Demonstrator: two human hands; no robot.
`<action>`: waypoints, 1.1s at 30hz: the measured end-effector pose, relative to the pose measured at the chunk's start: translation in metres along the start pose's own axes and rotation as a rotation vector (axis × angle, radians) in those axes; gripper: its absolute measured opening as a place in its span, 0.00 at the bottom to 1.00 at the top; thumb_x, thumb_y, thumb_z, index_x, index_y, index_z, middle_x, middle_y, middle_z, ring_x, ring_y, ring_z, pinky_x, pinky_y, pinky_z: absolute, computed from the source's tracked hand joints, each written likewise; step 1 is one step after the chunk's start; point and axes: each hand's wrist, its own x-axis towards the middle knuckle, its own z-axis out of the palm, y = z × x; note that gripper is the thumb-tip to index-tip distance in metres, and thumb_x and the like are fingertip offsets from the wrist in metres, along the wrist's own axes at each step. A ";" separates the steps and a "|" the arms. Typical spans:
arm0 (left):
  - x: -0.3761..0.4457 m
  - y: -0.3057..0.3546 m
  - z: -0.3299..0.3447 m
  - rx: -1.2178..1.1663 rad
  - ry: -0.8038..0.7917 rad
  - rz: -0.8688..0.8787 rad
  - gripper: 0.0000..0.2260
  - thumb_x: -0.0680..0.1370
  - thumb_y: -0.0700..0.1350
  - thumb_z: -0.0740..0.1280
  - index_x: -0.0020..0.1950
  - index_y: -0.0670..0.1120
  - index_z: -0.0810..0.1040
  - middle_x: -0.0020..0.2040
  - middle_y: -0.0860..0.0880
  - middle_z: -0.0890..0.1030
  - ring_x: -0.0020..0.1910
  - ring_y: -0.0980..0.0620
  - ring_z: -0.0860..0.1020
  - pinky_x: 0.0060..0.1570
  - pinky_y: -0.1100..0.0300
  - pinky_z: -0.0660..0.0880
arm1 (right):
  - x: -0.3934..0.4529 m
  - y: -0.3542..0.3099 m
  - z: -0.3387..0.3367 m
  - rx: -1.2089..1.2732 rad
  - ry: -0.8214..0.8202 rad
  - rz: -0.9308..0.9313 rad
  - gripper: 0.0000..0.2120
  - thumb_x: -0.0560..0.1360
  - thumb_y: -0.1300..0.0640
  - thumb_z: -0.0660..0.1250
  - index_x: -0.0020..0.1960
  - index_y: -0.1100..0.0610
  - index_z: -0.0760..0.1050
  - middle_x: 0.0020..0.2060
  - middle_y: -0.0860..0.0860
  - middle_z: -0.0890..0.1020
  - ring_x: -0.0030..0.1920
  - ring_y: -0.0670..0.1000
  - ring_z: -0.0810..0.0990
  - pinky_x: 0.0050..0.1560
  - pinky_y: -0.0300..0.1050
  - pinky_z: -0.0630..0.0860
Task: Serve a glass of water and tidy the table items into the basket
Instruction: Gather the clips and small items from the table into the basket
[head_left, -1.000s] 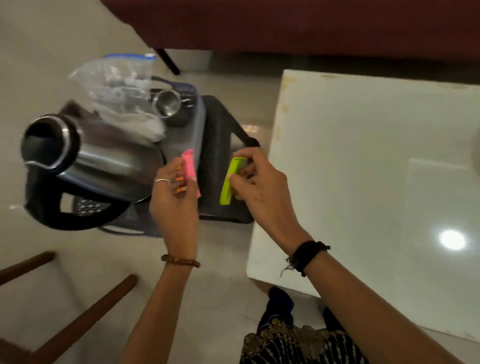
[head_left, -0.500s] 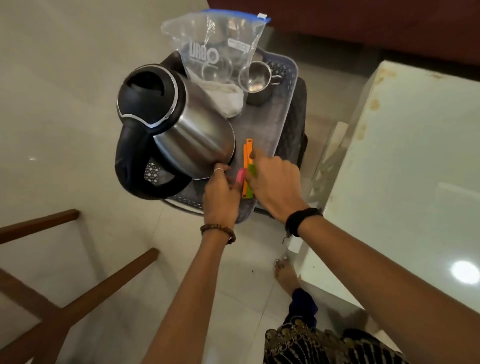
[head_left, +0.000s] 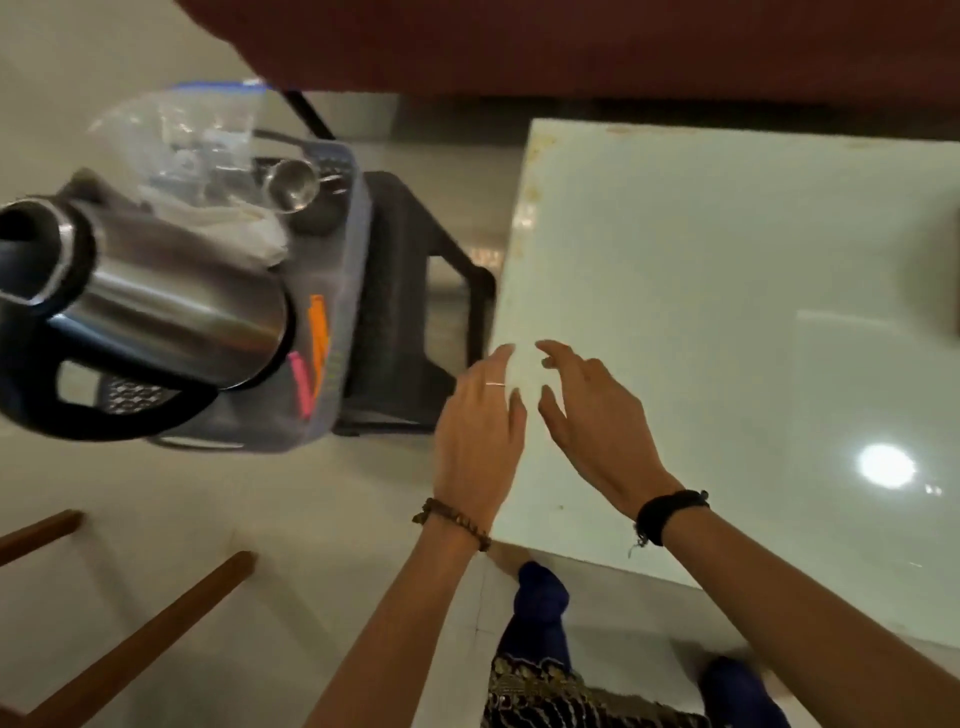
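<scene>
The basket (head_left: 343, 291) sits on a dark stool (head_left: 410, 312) just left of the worktop (head_left: 727, 312). Inside it stand the steel kettle (head_left: 171, 312), a clear zip bag (head_left: 192, 140), a small steel cup (head_left: 291, 187), and orange (head_left: 318, 332) and pink clips (head_left: 301, 384) leaning against its near wall. My left hand (head_left: 480, 415) and my right hand (head_left: 597, 415) hover side by side over the worktop's left edge, right of the basket, fingers loose and holding nothing.

Pale tile floor (head_left: 337, 519), dark red sofa (head_left: 571, 47) at back, brown wood chair legs (head_left: 140, 644) btm left, light glare (head_left: 880, 465) on glossy top.
</scene>
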 end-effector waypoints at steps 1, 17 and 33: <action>-0.007 0.019 0.023 0.018 -0.078 0.040 0.22 0.78 0.42 0.63 0.71 0.44 0.63 0.66 0.41 0.73 0.64 0.46 0.73 0.63 0.55 0.70 | -0.018 0.028 -0.009 -0.024 0.002 0.026 0.22 0.78 0.60 0.60 0.71 0.58 0.62 0.62 0.56 0.76 0.60 0.56 0.75 0.56 0.47 0.72; -0.129 0.314 0.295 0.381 -0.627 0.567 0.36 0.77 0.57 0.58 0.70 0.55 0.31 0.73 0.52 0.34 0.76 0.49 0.41 0.69 0.51 0.34 | -0.288 0.378 -0.174 -0.320 -0.070 0.440 0.31 0.80 0.46 0.53 0.76 0.54 0.43 0.77 0.54 0.45 0.77 0.55 0.48 0.75 0.54 0.45; -0.078 0.453 0.423 0.476 -0.691 0.976 0.25 0.77 0.33 0.56 0.72 0.52 0.60 0.71 0.46 0.63 0.64 0.46 0.68 0.54 0.55 0.68 | -0.275 0.516 -0.244 0.142 0.454 0.876 0.26 0.79 0.54 0.61 0.74 0.55 0.56 0.61 0.59 0.70 0.50 0.59 0.78 0.41 0.46 0.72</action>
